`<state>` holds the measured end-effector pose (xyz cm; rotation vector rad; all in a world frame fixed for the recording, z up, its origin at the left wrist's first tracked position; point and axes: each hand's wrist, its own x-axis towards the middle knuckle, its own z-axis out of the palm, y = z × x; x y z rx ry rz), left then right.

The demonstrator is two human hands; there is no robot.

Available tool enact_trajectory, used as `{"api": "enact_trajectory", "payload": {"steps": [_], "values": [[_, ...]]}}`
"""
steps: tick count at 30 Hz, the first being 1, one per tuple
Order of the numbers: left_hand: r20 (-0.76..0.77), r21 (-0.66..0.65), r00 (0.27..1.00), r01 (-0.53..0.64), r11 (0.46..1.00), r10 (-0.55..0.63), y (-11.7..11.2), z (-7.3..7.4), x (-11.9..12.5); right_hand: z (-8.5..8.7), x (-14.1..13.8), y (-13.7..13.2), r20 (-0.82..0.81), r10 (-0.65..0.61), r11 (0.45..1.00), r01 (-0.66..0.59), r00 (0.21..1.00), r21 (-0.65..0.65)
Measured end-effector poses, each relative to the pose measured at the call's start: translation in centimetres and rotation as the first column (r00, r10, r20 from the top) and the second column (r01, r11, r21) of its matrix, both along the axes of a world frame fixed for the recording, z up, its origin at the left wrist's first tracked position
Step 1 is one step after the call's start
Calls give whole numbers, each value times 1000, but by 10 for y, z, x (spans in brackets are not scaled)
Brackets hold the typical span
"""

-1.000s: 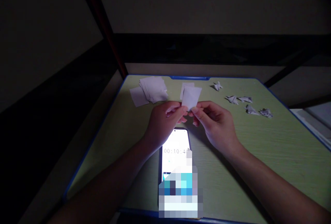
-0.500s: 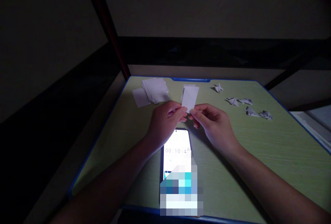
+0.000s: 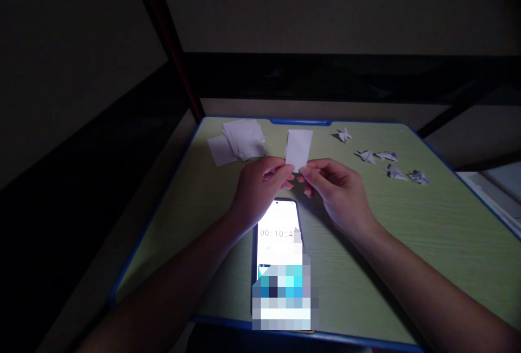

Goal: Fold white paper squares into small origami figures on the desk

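A small white sheet of paper, folded into a narrow rectangle [image 3: 299, 147], is held up over the middle of the table. My left hand [image 3: 264, 182] pinches its lower left corner between thumb and fingers. At the lower right corner, my right hand [image 3: 336, 187] grips it the same way. Just below both hands lies a phone [image 3: 277, 244] with a lit timer screen, its lower part pixelated. Behind my left hand is a loose stack of white paper sheets [image 3: 246, 138].
Several small folded paper figures [image 3: 366, 156] lie at the right back of the green, blue-edged table [image 3: 411, 244]. A dark wall band [image 3: 325, 79] runs behind it. White papers or boards [image 3: 488, 193] sit beyond the right edge.
The layers of the folded paper line up more closely at the top now, and it stands a little straighter. Both hands keep their pinch. The whole view has shifted slightly.
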<state>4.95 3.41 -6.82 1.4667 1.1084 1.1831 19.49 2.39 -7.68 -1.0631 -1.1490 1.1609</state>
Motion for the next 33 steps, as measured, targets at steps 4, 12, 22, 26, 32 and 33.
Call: {"api": "enact_trajectory", "payload": {"steps": [4, 12, 22, 26, 32, 33], "values": [[-30, 51, 999, -13, 999, 14, -1, -1, 0, 2, 0, 0, 8, -18, 1000, 18, 1000, -2], [-53, 126, 998, -35, 991, 42, -1, -4, 0, 11, 2, -2, 38, 6, 1000, -7, 999, 18], [-1, 110, 999, -35, 993, 36, -2, -3, 3, 12, 2, -6, 33, 19, 996, -22, 999, 92], [-7, 94, 1000, -14, 996, 15, -2, -1, 2, 15, 0, -8, 39, 11, 994, -15, 999, 105], [21, 121, 1000, 19, 993, -21, -1, -2, 1, 15, 0, -8, 23, 11, 992, -14, 1000, 127], [26, 124, 999, 22, 992, -25, -1, -3, 1, 14, 1, -7, 18, 14, 992, -16, 1000, 126]]}}
